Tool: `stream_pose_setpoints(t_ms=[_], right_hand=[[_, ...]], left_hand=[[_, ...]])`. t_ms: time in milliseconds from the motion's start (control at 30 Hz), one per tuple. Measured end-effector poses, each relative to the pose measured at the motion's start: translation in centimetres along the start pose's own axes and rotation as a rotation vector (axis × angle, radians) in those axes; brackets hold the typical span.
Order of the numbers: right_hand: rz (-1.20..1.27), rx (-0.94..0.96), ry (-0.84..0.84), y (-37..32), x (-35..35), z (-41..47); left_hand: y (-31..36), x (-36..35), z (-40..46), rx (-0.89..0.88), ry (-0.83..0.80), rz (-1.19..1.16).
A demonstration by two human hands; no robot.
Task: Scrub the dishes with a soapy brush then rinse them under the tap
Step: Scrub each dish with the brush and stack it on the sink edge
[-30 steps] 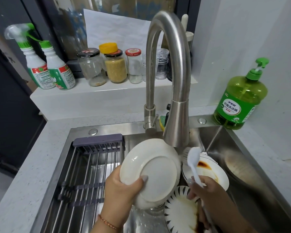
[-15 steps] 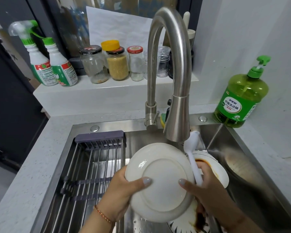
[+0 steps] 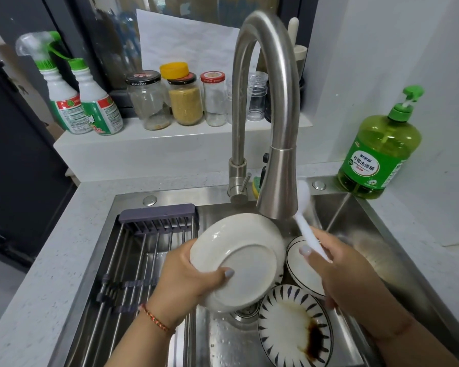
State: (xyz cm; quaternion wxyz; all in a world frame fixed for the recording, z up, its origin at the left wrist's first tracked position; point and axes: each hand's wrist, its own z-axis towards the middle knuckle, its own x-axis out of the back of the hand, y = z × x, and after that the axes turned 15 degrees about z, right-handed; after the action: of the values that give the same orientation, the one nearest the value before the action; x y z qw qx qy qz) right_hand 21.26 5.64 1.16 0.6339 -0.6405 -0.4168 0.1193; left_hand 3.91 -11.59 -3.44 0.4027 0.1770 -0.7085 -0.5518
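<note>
Nearest the viewer, a striped plate with a dark brown stain is seen lying in the sink, partly overlapped by a black-rimmed plate beyond it. The white plate is held tilted above the drain, underside toward the camera, by the left hand: its grip is closed on the rim, thumb across the base and fingers hidden behind. A glazed plate of this kind is judged stiff, breakable and slippery when wet, so a hold at the rim with thumb opposed is favoured. The right hand is curled round the handle of the white brush, whose head is raised beside the tap. A rack spans the sink's left half; a soap bottle stands on the surface at far right.
</note>
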Motion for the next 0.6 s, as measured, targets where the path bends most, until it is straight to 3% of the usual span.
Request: stream_pose_setpoints(t_ms=[67,167,267,400,500,600], right_hand=[[0.047,-0.076,0.002,0.4,0.2,-0.9],[0.054,-0.179,-0.174,0.7,-0.8,-2.6],[0.072,-0.107,-0.243,-0.7,-2.1,-3.4],[-0.243,0.055,-0.305,-3.1,-4.6,-4.8],[-0.287,0.041,-0.342,-4.2,-5.3,-5.0],[0.067,-0.164,-0.307,-5.2,-3.3,-3.2]], left_hand=[[-0.4,0.1,0.0,-0.003,0.09,0.009],[-0.9,0.0,-0.2,0.001,0.14,0.024],[-1.3,-0.4,-0.4,0.012,0.166,0.059],[-1.7,-1.3,-0.6,-0.012,0.142,0.143],[-1.6,-1.7,-0.8,-0.03,0.11,0.155],[-2.1,-0.7,-0.9,0.005,0.149,0.12]])
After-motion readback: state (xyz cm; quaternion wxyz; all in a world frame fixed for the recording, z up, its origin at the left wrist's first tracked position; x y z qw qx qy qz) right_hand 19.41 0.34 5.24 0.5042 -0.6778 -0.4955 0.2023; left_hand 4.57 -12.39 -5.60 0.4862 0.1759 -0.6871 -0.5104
